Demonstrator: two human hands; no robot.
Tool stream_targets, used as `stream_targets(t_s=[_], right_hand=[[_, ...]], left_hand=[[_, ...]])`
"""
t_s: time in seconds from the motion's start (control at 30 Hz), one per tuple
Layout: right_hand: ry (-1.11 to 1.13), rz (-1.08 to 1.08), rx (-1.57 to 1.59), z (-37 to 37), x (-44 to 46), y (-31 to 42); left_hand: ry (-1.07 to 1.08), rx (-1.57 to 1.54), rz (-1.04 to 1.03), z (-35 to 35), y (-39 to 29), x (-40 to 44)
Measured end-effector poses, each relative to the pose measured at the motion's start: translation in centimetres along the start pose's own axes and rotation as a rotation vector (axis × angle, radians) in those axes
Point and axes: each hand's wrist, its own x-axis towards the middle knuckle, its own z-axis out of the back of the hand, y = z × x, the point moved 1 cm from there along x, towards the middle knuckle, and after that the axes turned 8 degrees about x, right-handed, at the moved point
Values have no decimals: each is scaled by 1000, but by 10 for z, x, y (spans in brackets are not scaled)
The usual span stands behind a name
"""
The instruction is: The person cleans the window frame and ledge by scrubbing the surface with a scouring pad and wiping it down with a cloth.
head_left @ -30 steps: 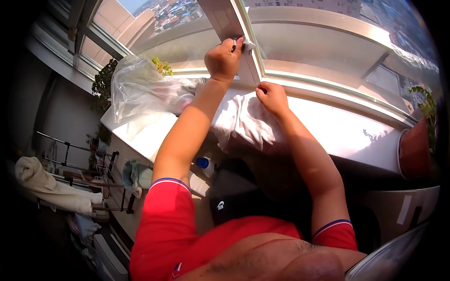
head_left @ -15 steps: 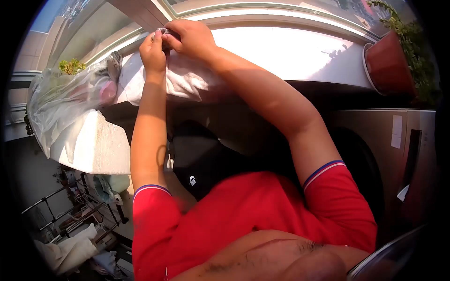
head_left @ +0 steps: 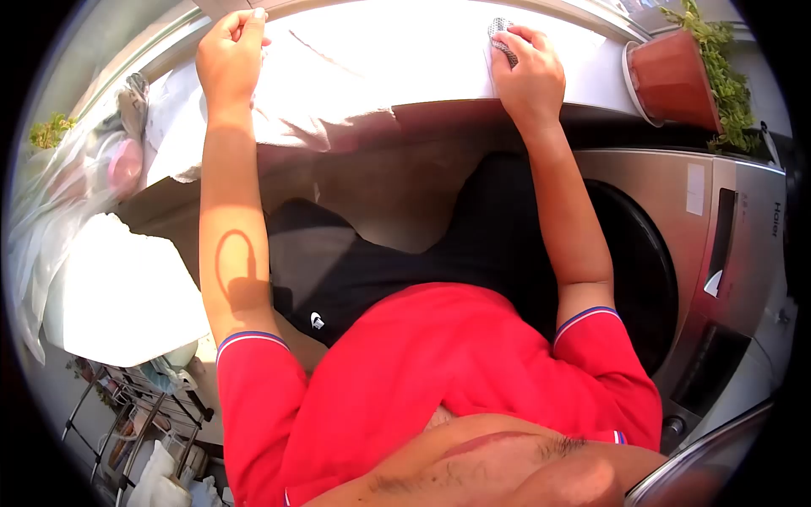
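My left hand (head_left: 230,63) is raised at the window's lower edge, fingers pinched together; whether anything small is between them is hidden by glare. Under and beside it, a pale cloth (head_left: 291,114) lies draped over the front of the white sill (head_left: 422,51). Farther right, my right hand (head_left: 532,76) is closed around a crumpled silvery mesh-like piece (head_left: 500,32), which sticks out past the thumb and fingers above the sill.
A reddish-brown pot (head_left: 676,76) with a green plant stands at the sill's right end. Below it is a washing machine (head_left: 693,228). At left are a clear plastic bag (head_left: 63,190), a white block (head_left: 122,291) and a metal rack (head_left: 156,414).
The silvery piece was in my left hand at the window frame, then between both hands; now my right hand has it. My hands have moved apart, and the view has shifted right.
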Motion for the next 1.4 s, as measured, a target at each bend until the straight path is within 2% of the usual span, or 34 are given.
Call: stream_targets(t_s=[0.1, 0.13, 0.2, 0.37, 0.4, 0.43, 0.47, 0.57, 0.6, 0.67, 0.73, 0.77, 0.83, 0.9, 0.97, 1.03, 1.1, 1.13, 1.17, 1.23, 1.3, 1.4], right_hand=[[104, 59, -167, 1, -14, 28], [229, 9, -218, -2, -18, 37], [243, 11, -111, -18, -14, 60], [549, 139, 252, -48, 2, 186], [565, 145, 262, -45, -1, 189], [580, 152, 277, -45, -4, 190], [555, 129, 197, -43, -4, 177], [440, -37, -114, -41, 15, 89], [413, -57, -208, -43, 23, 59], [439, -72, -308, -42, 36, 61], [541, -66, -317, -55, 48, 97], [627, -67, -155, -56, 53, 131], [540, 95, -45, -84, 36, 189], [715, 189, 155, -87, 55, 229], [628, 254, 221, -100, 63, 238], [700, 144, 178, -71, 75, 224], [198, 82, 340, -126, 55, 161], [318, 149, 144, -114, 69, 139], [314, 85, 121, -93, 77, 122], [40, 94, 76, -70, 78, 88], [-17, -16, 58, -62, 80, 50], [-44, 8, 5, -53, 83, 15]], left_hand=[[17, -27, 2, 2, 4, 1], [29, -34, -3, 4, 7, 1], [34, -23, -3, 5, 9, 3], [-44, 65, 10, 5, 0, 1], [-74, 83, -3, 7, 5, 1], [-105, 107, -16, 11, 12, 2], [-158, 284, -29, 15, 20, 6], [-348, 694, 29, 31, 9, 2], [-329, 635, 90, 38, 15, 5], [-322, 578, 127, 41, 15, 7], [-305, 625, 101, 41, 15, 8], [-304, 622, 110, 43, 16, 7], [-302, 609, 114, 42, 18, 9], [-308, 549, 99, 43, 23, 8], [-332, 520, 70, 44, 29, 10], [-323, 506, 71, 44, 31, 12], [-315, 502, 84, 45, 29, 7], [-310, 504, 90, 43, 20, 3], [-304, 504, 92, 43, 17, 2], [-309, 539, 50, 45, 21, 4], [-289, 553, 60, 43, 16, 3], [-270, 570, 105, 42, 15, 7]])
